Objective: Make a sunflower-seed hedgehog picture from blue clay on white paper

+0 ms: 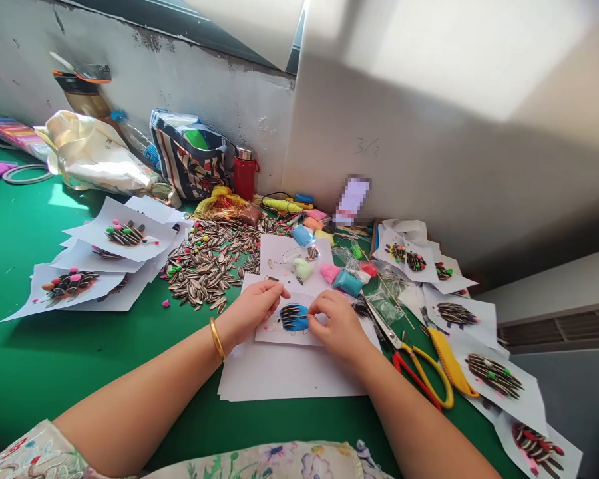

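A small sheet with a hedgehog picture (pixel 294 338) lies before me. Its body is blue clay (pixel 300 323) with striped sunflower seeds (pixel 292 315) set in rows on the left part. At the right edge of the clay, my right hand (pixel 337 322) pinches a sunflower seed, largely hidden by the fingertips. My left hand (pixel 257 306), a gold bangle on its wrist, rests by the sheet's upper left with fingers closed together; what they hold, if anything, is hidden. Beyond the hands, another sheet (pixel 274 249) carries a pale green clay lump (pixel 302 269).
A heap of sunflower seeds (pixel 204 266) spreads at the left. Finished-looking seed pictures lie in stacks left (pixel 124 233) and right (pixel 456 313). Scissors (pixel 424 372) and a yellow comb-like tool (pixel 449 362) lie by my right arm. Clay packets (pixel 349 283), a red bottle (pixel 244 173) and bags stand behind.
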Demonstrator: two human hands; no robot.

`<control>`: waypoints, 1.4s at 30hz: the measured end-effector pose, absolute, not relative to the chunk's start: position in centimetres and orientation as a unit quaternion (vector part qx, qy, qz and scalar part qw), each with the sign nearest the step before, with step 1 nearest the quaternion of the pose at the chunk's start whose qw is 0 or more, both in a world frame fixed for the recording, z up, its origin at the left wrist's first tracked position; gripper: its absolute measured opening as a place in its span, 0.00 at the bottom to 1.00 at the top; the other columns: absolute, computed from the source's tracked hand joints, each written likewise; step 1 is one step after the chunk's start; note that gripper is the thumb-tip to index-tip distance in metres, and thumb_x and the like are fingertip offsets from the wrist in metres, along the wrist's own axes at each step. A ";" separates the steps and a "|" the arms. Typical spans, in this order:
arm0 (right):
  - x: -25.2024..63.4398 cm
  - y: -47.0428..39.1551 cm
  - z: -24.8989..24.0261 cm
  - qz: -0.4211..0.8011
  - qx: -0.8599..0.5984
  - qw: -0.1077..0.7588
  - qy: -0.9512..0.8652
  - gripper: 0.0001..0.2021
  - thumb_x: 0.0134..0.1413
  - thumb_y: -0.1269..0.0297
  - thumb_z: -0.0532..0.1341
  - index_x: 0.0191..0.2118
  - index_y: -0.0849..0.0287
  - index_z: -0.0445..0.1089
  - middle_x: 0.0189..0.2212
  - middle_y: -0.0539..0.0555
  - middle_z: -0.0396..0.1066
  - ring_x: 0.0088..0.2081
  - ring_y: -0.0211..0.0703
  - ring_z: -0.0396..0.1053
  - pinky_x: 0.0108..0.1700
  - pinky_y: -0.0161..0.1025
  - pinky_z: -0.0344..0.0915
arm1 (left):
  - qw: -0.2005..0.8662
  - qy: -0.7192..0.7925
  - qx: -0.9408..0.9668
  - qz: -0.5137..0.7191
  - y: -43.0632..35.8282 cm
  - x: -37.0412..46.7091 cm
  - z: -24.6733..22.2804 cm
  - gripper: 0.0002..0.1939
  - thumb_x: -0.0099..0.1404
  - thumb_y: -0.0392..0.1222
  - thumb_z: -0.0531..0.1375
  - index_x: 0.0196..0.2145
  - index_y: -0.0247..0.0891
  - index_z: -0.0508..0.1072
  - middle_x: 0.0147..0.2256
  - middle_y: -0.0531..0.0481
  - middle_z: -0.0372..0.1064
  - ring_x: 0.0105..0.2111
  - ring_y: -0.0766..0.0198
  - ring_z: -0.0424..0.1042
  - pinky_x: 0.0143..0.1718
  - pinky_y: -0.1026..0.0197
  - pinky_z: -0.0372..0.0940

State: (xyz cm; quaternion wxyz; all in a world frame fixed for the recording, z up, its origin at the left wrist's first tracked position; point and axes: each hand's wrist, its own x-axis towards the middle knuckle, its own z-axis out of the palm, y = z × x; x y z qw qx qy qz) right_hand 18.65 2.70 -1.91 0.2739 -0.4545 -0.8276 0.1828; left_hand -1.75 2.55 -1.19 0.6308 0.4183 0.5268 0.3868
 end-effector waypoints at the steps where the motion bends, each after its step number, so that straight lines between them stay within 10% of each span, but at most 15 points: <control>1: 18.6 2.6 -1.9 0.186 -0.450 0.272 -0.830 0.06 0.49 0.76 0.61 0.27 0.57 0.69 0.28 0.51 0.67 0.35 0.43 0.64 0.39 0.40 0.60 | 0.631 0.527 0.417 0.387 2.6 -1.8 -1.3 0.17 0.64 0.52 0.56 0.35 0.34 0.72 0.22 0.57 0.56 0.18 0.73 0.49 0.16 0.69 0.44; 34: 18.0 2.2 -2.7 0.083 -0.428 0.177 -0.882 0.02 0.57 0.69 0.63 0.34 0.58 0.73 0.35 0.54 0.70 0.39 0.46 0.63 0.43 0.44 0.55 | 0.733 0.463 0.287 0.408 2.5 -2.1 -0.9 0.15 0.64 0.51 0.57 0.35 0.35 0.71 0.24 0.57 0.57 0.15 0.76 0.49 0.15 0.70 0.45; 42: 18.2 1.7 -1.1 0.099 -0.406 0.293 -0.860 0.06 0.60 0.67 0.59 0.37 0.55 0.74 0.34 0.54 0.69 0.38 0.45 0.64 0.42 0.44 0.58 | 0.787 0.417 0.253 0.378 1.9 -2.0 -0.3 0.26 0.68 0.60 0.51 0.40 0.32 0.73 0.26 0.52 0.63 0.15 0.77 0.46 0.15 0.69 0.37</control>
